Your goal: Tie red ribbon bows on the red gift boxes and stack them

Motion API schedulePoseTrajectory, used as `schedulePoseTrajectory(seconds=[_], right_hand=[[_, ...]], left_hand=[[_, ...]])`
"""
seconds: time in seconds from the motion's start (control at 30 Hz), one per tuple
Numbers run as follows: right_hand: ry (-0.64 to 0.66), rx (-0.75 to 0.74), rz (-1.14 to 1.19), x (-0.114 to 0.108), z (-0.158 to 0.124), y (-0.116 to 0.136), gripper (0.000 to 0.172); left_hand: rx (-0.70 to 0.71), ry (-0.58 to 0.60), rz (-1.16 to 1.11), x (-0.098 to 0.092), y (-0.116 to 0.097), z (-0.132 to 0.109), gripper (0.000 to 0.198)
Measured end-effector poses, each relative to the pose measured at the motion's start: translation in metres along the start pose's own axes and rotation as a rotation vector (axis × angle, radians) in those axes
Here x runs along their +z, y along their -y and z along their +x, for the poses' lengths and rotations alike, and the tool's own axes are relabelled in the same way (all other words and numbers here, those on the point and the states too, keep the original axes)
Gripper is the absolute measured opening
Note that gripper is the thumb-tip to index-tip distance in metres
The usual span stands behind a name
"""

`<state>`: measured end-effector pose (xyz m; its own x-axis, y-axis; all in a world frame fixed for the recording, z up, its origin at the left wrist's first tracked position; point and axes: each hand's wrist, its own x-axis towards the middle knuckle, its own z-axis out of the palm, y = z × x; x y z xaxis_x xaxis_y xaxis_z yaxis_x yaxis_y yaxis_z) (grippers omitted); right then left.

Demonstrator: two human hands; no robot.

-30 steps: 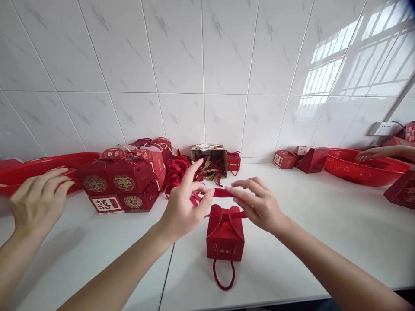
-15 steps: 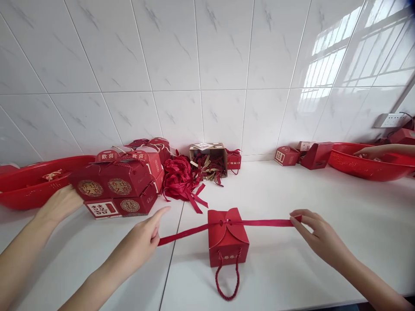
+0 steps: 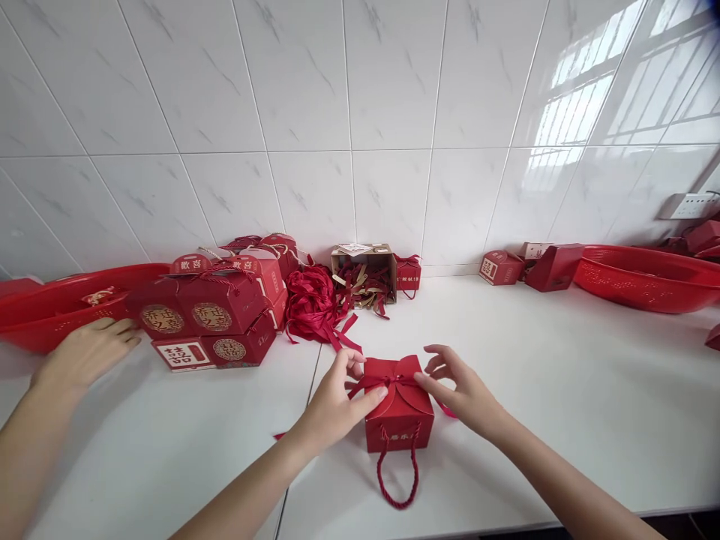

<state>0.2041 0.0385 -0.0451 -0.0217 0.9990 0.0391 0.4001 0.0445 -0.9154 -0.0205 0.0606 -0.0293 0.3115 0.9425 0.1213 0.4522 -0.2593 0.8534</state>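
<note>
A small red gift box (image 3: 399,424) with scalloped top flaps stands on the white counter (image 3: 562,405) in front of me. Its red rope handle (image 3: 398,484) hangs toward the front edge. A red ribbon (image 3: 376,383) crosses the top of the box, bunched at the middle, and one tail shows behind my right hand. My left hand (image 3: 336,405) pinches the ribbon at the box's left top edge. At the right top edge my right hand (image 3: 462,391) pinches the ribbon too, its other fingers spread.
Another person's hand (image 3: 90,352) reaches toward a stack of red gift boxes (image 3: 211,319) at the left, beside a red basket (image 3: 39,315). A heap of red ribbons (image 3: 312,300) and a small cardboard box (image 3: 365,268) lie by the wall. More red boxes (image 3: 529,266) and a second red basket (image 3: 641,281) sit at the right.
Half a second ago my hands held the ribbon stretched far out to both sides of the box; both have come back together at its top. The hand in the right basket is gone.
</note>
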Motion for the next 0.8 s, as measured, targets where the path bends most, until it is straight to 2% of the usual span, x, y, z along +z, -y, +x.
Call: schedulePoseTrajectory(seconds=[0.13,0.2,0.3,0.37,0.43,0.5,0.53,0.6,0.63,0.7,0.73,0.8], right_hand=[[0.2,0.198,0.091,0.004,0.003,0.005,0.059],[0.218,0.209,0.099,0.002,0.002,0.006,0.057],[0.143,0.074,0.07,-0.008,-0.002,0.005,0.054],[0.117,-0.037,0.065,-0.018,-0.006,0.004,0.04],[0.133,-0.14,0.012,-0.03,-0.012,0.005,0.026],[0.176,-0.247,-0.154,-0.041,-0.018,0.008,0.028],[0.197,-0.296,-0.267,-0.045,-0.022,0.009,0.03],[0.186,-0.372,-0.491,-0.048,-0.026,0.008,0.031],[0.136,-0.393,-0.581,-0.047,-0.026,0.007,0.029],[-0.054,-0.407,-0.679,-0.041,-0.023,0.002,0.026],[-0.181,-0.422,-0.683,-0.036,-0.021,-0.001,0.027],[-0.425,-0.489,-0.606,-0.027,-0.014,-0.003,0.031]], left_hand=[[-0.149,0.116,-0.066,0.001,0.0,0.004,0.041],[-0.152,0.185,-0.05,-0.003,-0.003,0.004,0.036],[-0.073,0.185,0.117,-0.013,-0.009,0.002,0.036],[-0.032,0.161,0.212,-0.021,-0.011,0.001,0.036],[-0.017,0.152,0.247,-0.031,-0.011,0.001,0.029],[-0.036,0.15,0.284,-0.043,-0.008,0.002,0.025],[-0.068,0.177,0.305,-0.049,-0.006,0.004,0.024],[-0.14,0.332,0.302,-0.057,-0.004,0.008,0.022],[-0.166,0.446,0.266,-0.06,-0.003,0.009,0.022],[-0.173,0.655,0.138,-0.06,-0.005,0.011,0.021],[-0.152,0.72,0.064,-0.058,-0.007,0.011,0.019],[-0.109,0.753,-0.075,-0.05,-0.012,0.01,0.019]])
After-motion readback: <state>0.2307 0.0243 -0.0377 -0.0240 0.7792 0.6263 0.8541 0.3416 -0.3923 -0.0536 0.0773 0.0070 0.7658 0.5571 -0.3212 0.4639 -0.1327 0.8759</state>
